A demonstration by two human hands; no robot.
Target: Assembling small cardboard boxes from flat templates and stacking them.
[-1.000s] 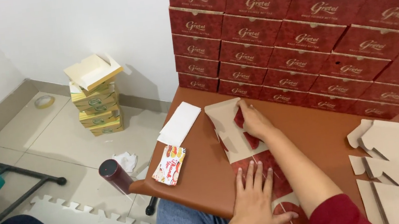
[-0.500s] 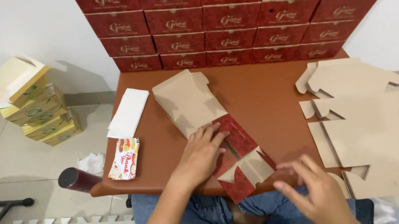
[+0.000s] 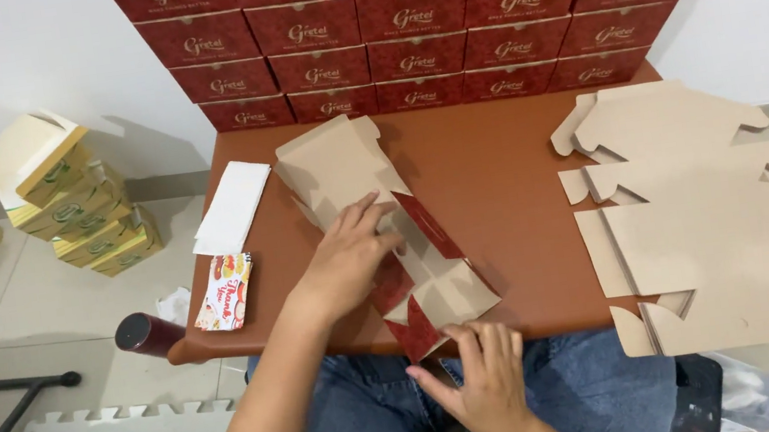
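i'd press my flat, open left hand (image 3: pixel 347 265) on the unfolded brown-and-red cardboard box blank (image 3: pixel 385 216) while my right hand (image 3: pixel 485 381), pinching its near flap, creases squarely on the worktop (image 3: pixel 495 152).

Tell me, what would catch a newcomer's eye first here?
A wall of dark red boxes stacked at the back of the brown table. At the table's middle, the left hand presses a half-folded cardboard box blank, red on its printed side, while the right hand pinches its near flap. A stack of flat blanks lies to the right.
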